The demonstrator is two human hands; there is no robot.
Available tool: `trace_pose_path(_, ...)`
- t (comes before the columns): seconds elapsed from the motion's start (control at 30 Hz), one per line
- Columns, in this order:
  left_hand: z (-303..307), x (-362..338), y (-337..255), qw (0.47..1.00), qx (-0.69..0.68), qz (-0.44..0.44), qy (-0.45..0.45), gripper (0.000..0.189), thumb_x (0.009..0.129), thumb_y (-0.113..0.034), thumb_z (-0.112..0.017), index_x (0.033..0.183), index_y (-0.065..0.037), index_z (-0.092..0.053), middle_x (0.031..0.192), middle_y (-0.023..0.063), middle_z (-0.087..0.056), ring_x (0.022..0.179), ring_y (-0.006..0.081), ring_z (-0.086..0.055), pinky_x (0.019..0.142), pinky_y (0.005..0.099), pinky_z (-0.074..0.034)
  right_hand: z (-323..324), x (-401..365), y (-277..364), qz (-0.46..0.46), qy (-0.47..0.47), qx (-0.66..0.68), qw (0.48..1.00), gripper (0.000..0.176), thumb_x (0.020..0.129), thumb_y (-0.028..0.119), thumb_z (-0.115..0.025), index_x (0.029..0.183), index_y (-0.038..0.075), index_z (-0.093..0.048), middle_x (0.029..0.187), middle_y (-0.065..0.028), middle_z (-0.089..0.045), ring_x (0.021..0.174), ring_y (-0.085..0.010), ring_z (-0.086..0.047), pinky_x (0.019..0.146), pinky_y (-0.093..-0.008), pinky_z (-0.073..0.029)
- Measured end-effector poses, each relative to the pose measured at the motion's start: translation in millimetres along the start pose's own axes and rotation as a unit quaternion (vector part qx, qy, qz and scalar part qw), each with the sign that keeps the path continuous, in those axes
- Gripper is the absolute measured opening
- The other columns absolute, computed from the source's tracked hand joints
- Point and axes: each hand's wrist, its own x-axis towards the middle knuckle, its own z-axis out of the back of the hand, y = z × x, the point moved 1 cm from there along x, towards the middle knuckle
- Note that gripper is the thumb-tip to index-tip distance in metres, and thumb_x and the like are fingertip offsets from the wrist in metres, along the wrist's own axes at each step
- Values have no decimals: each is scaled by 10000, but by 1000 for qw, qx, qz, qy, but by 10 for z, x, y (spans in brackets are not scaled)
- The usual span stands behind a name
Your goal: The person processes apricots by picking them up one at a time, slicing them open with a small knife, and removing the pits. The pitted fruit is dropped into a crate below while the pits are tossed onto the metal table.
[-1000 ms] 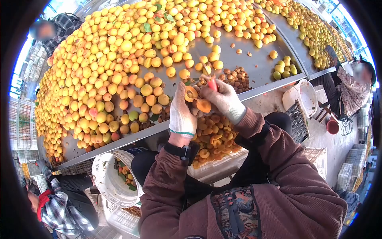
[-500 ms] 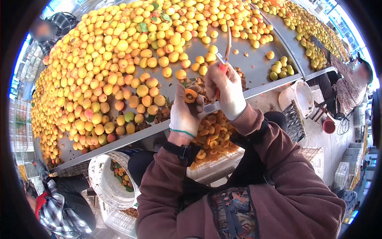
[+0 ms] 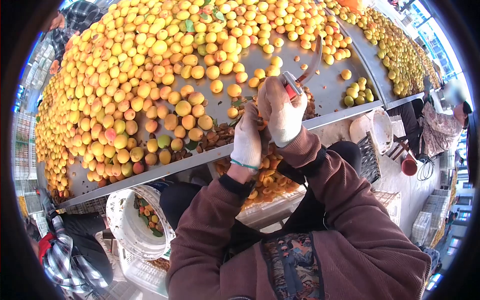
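Observation:
My right hand (image 3: 284, 111), in a stained white glove, is closed round the red handle of a curved knife (image 3: 315, 62); its blade points up and away over the metal table. Pressed close beside it is my left hand (image 3: 248, 136), also gloved, its fingers curled. Between the two hands a sliver of orange apricot (image 3: 265, 114) shows; the fingers hide most of it. Below my hands, halved apricots (image 3: 272, 175) fill a crate (image 3: 272, 209) under the table edge. Loose stones (image 3: 217, 138) lie along the table's rim near my left hand.
Whole apricots (image 3: 125, 75) are heaped across the metal table (image 3: 280, 52). A white bucket (image 3: 117, 220) with fruit and leaves stands at my left, another pale bucket (image 3: 372, 127) at the right. Other people sit at the left (image 3: 75, 260) and right (image 3: 440, 125).
My hands have come together, the left moving right towards the other. The apricot half, plain to see before, is now mostly covered. The knife blade has swung to the right.

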Motion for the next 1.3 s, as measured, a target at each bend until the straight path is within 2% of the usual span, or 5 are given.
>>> trace_pose_path(0.1, 84, 16, -20, 1000, -3, 22, -9, 360, 976, -392, -529, 977, -33, -559, 780, 84, -644, 554, 162, -618, 442, 248, -450, -108, 15, -88, -30, -35, 70, 996, 331, 987, 207, -530, 683, 98, -455, 512, 13, -409, 392, -75, -317, 376, -247, -218)
trace_pose_path(0.17, 104, 10, -33, 864, 386, -322, -15, 275, 901, -142, -620, 1112, -6, -508, 968, 150, -681, 815, 245, -688, 659, 310, -539, -63, 73, -103, -70, -18, 136, 988, 287, 965, 178, -548, 701, 93, -475, 524, 11, -429, 390, -71, -335, 365, -249, -230)
trace_pose_path(0.4, 310, 285, 73, 975, 177, -116, 68, 470, 847, -40, -610, 1298, -8, -480, 1134, 138, -677, 1038, 181, -638, 875, 318, -502, -40, 150, -226, -160, 1, 242, 957, 345, 948, 193, -539, 648, 135, -378, 501, 35, -335, 354, -86, -246, 335, -261, -176)
trace_pose_path(0.83, 180, 117, -190, 941, 337, -29, 0, 464, 791, -112, -646, 1232, -25, -530, 1035, 226, -663, 1040, 404, -632, 820, 385, -509, 54, 213, -334, -240, -9, 288, 927, 379, 953, 266, -504, 634, 173, -323, 517, 51, -273, 411, -90, -212, 388, -274, -178)
trace_pose_path(1.3, 183, 108, -205, 987, -72, 142, -17, 276, 989, -379, -476, 800, -182, -515, 511, -47, -357, 365, 71, -304, 363, 238, -211, 127, 301, -473, -261, 28, 357, 896, 320, 966, 278, -493, 697, 168, -360, 537, 61, -232, 416, -80, -185, 388, -257, -158)
